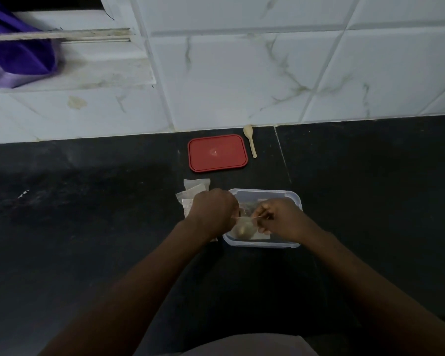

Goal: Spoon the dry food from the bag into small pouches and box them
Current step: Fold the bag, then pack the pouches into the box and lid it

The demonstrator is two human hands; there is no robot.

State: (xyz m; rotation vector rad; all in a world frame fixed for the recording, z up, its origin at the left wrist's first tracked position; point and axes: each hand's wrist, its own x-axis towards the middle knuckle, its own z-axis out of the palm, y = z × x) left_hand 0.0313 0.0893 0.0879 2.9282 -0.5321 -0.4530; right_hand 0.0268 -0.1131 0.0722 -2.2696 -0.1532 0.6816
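Note:
Over a clear plastic box (265,194) on the dark counter, both my hands hold a small filled pouch (243,227) by its drawstrings. My left hand (215,210) pinches the string on the left side, and my right hand (278,218) pinches the string on the right. The pouch hangs low inside the box's front left corner. More pouches lie inside the box, partly hidden by my hands. A stack of empty pale pouches (194,191) lies just left of the box, behind my left hand. No food bag is in view.
The box's red lid (217,153) lies flat behind the box, near the tiled wall. A small pale spoon (250,140) lies to the right of the lid. Purple cloth (16,55) hangs at the top left by a window ledge.

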